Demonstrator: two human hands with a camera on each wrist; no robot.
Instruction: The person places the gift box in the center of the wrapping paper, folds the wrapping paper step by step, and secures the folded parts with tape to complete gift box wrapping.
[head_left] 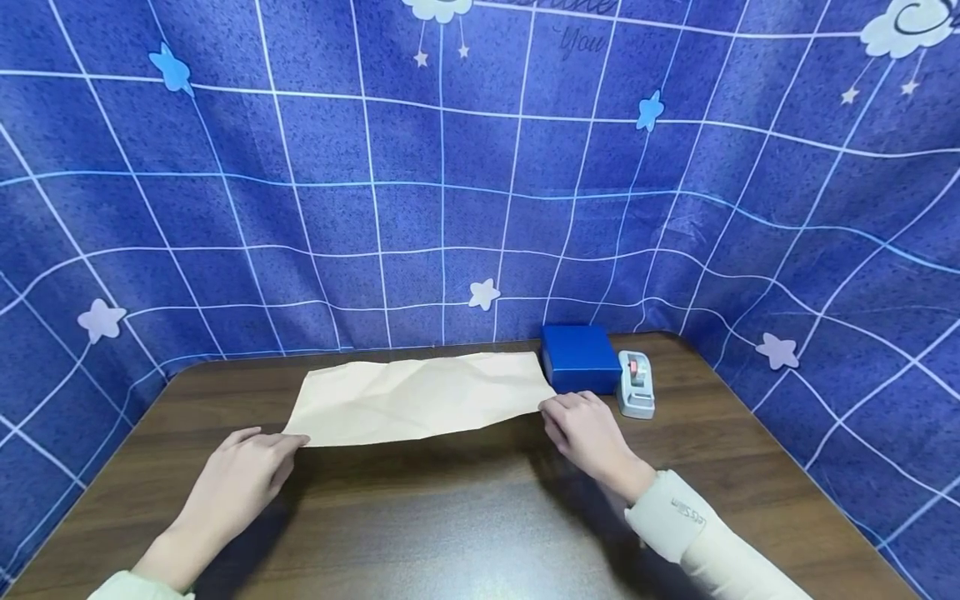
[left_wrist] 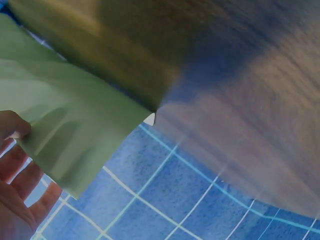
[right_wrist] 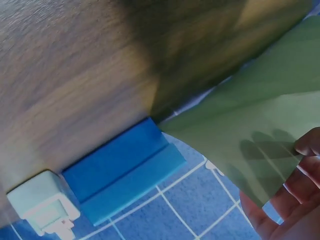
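Where a pale sheet of paper (head_left: pixel 423 404) stretches between left hand (head_left: pixel 240 471) and right hand (head_left: pixel 588 433), each pinches a near corner.
Its long axis runs from hand to hand and its breadth extends forward of them, the near edge raised above the wooden table (head_left: pixel 420 533); neither hand is nearer, each being at its own end. Just beyond the right hand sits a blue box (head_left: pixel 579 358), with a small pale device (head_left: pixel 636 400) beside it, farther right; ahead of both hands hangs a blue cloth (head_left: pixel 408 217).
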